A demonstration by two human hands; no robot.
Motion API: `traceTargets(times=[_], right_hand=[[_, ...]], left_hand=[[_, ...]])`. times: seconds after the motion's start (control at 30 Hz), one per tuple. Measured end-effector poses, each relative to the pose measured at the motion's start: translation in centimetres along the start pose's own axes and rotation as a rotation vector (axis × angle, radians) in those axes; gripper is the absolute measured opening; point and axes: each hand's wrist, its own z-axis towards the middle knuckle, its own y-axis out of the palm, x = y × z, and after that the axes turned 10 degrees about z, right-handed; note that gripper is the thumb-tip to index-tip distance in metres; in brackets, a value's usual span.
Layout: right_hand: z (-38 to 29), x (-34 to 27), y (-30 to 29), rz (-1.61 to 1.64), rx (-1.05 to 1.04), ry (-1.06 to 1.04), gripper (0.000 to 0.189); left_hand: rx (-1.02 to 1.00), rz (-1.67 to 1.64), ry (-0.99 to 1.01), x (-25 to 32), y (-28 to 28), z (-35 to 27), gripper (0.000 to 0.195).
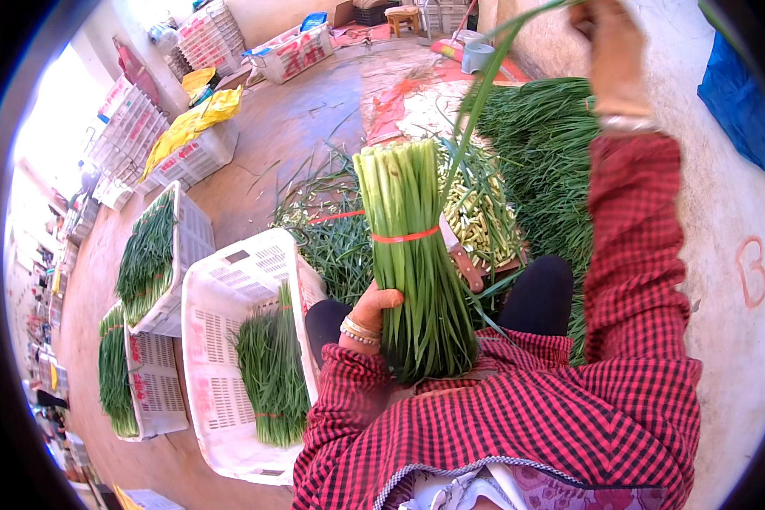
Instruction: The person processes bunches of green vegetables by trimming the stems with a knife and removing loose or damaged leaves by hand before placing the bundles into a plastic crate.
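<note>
A thick bundle of green leafy stalks, perhaps garlic chives [405, 255], stands upright before me, pale cut ends up, with a red band [405, 235] around it. My left hand [373, 309] grips its lower left side. My right hand [615, 64], blurred, is raised at the top right, with a long green leaf [484, 89] running from it down to the bundle. How the fingers close on the leaf is unclear. Behind the bundle's right side lies a knife with a wooden handle [465, 268], near a heap of cut pale stalk ends [478, 210].
A white plastic crate [242, 255] holding banded bundles [271, 376] stands at my left, with two more filled crates [194, 236] beyond. Loose greens [542, 146] are piled along the right wall. Leaf scraps [335, 255] lie ahead. Crates, a broom [447, 50] and a stool [403, 20] stand farther back.
</note>
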Motion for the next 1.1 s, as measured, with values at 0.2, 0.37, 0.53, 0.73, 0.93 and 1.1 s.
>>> traceTargets(times=[0.2, 0.37, 0.53, 0.73, 0.93, 1.1], right_hand=[[1.0, -3.2, -2.3, -0.724, -0.401, -0.403, 0.024], [-9.9, 0.1, 0.4, -0.369, -0.999, 0.433, 0.028], [-13.3, 1.0, 2.0, -0.102, -0.898, 0.66, 0.019], [-7.6, 0.9, 0.0, -0.366, -0.595, 0.147, 0.022], [-2.0, 0.2, 0.8, -0.5, -0.14, -0.582, 0.017], [-10.5, 1.3, 1.9, -0.457, -1.027, -0.111, 0.038]], left_hand=[[0.013, -0.045, 0.006, -0.4, 0.6, 0.9, 0.07], [-0.092, -0.056, 0.008, -0.9, -0.7, 0.9, 0.07], [-0.054, -0.072, -0.007, -0.5, 0.3, 0.7, 0.07], [-0.01, -0.053, 0.019, -0.1, 0.8, 0.8, 0.07], [0.048, -0.02, 0.042, 0.1, 1.0, 1.0, 0.071], [0.052, 0.048, 0.044, 0.2, 1.0, 1.2, 0.072]])
